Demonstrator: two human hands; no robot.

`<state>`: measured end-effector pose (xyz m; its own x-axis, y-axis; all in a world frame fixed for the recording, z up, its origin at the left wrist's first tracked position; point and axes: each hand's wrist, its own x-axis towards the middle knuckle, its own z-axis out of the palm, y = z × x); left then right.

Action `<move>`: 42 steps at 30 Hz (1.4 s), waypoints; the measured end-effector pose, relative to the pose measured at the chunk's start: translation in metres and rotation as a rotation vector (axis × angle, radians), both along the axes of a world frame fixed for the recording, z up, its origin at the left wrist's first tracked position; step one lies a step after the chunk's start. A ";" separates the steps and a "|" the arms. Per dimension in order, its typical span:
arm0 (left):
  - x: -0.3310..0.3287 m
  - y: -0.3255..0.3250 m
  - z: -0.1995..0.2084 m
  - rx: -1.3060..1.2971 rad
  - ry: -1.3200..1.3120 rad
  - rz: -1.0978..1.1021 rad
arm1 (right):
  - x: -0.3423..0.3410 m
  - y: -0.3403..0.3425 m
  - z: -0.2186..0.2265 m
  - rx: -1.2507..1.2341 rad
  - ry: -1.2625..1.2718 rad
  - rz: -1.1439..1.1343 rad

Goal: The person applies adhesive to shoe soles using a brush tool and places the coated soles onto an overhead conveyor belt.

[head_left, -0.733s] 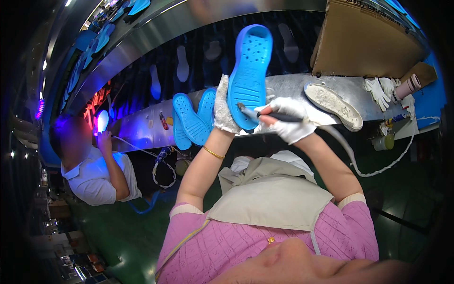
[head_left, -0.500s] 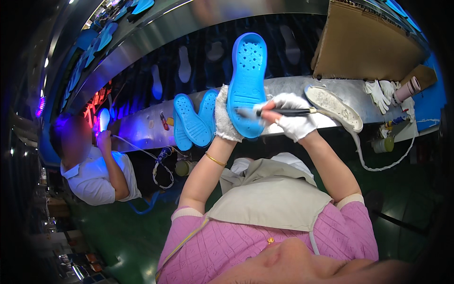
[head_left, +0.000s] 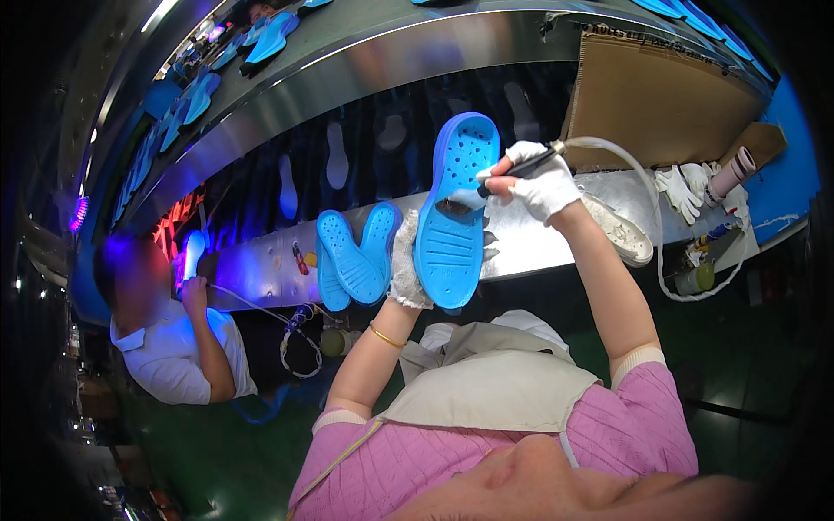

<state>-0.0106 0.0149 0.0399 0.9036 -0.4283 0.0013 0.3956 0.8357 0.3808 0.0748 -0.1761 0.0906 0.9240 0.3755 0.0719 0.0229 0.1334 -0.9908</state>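
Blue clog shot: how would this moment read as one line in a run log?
left hand: holds blue clog sole-up | right hand: brush tool, tip on sole | hose trails right | clog pair on bench

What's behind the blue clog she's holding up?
Behind the blue perforated foam clog lie the steel workbench and a dark curtain. A pair of blue clogs leans beside it. The left hand grips its edge; its fingers behind are hidden.

Two blue clogs [head_left: 354,257] on steel bench [head_left: 539,243], cardboard sheet [head_left: 660,104], spare white gloves [head_left: 682,187], seated co-worker [head_left: 178,339]
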 end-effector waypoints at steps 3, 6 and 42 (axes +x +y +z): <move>0.002 0.002 -0.009 0.033 -0.058 -0.044 | 0.019 -0.002 -0.004 0.169 -0.124 -0.177; 0.000 0.000 -0.008 0.048 -0.035 -0.034 | 0.029 -0.001 -0.018 0.285 -0.227 -0.317; 0.001 0.015 -0.001 -0.020 0.041 0.121 | -0.038 -0.006 -0.010 0.244 -0.307 0.248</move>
